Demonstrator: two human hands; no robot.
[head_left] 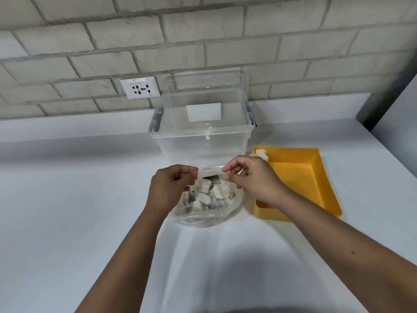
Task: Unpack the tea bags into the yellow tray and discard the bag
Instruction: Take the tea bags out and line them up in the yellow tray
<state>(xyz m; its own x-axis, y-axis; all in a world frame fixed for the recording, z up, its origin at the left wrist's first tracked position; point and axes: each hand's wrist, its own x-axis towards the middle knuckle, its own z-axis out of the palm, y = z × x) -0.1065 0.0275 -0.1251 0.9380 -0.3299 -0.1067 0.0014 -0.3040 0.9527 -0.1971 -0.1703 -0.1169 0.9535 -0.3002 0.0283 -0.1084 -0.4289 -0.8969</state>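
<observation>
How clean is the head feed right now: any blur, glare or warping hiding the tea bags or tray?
Head view: light is soft and even, tea bags readable through the plastic bag, slight sheen only. Head view: wide-angle warping bends the brick wall lines. Head view: a broad soft shadow lies on the counter at bottom centre; the yellow tray is crisp.

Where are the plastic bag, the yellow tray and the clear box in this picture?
plastic bag (203, 218): head view, on its crumpled lower edge.
yellow tray (297, 181): head view, on the bare floor inside.
clear box (200, 146): head view, on the front wall.
</observation>
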